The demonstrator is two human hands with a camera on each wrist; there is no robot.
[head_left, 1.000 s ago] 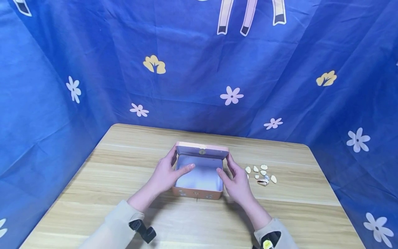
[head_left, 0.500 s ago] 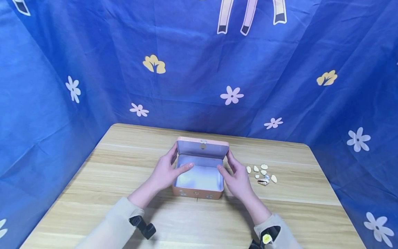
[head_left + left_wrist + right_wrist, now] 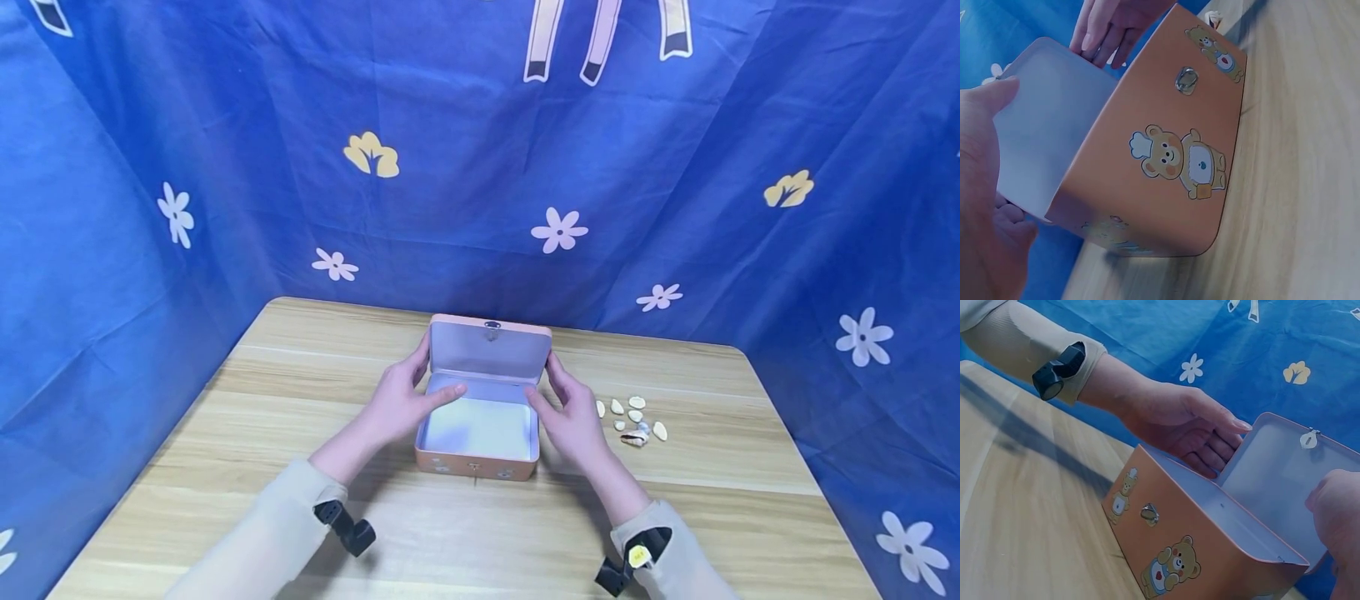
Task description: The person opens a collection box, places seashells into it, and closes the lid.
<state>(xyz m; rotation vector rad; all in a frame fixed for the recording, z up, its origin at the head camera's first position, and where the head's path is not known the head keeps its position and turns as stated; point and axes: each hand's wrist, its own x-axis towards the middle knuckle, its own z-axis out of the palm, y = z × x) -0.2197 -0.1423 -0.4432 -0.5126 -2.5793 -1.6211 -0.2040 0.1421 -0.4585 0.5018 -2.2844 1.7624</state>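
Observation:
An orange-pink tin box [image 3: 450, 463] with printed bears and a metal clasp [image 3: 1150, 514] stands on the table, its hinged lid [image 3: 489, 348] raised steeply at the back. The pale inside of the box shows nothing lying in it. My left hand [image 3: 396, 403] is at the lid's left side, fingers along its edge and thumb stretched out over the box. At the lid's right side, my right hand [image 3: 576, 418] touches the edge with its fingers, the thumb also pointing inward. Neither thumb curls round the lid.
To the right of the box, several small pale shells [image 3: 637, 402] lie on the wooden table [image 3: 300, 358], along with a larger brown-and-white shell [image 3: 634, 438]. A blue printed cloth [image 3: 465, 183] hangs behind the table and along both sides.
The lid has swung further up and back, showing more of its inner face. Both hands have moved slightly with it, while the box base has stayed in place.

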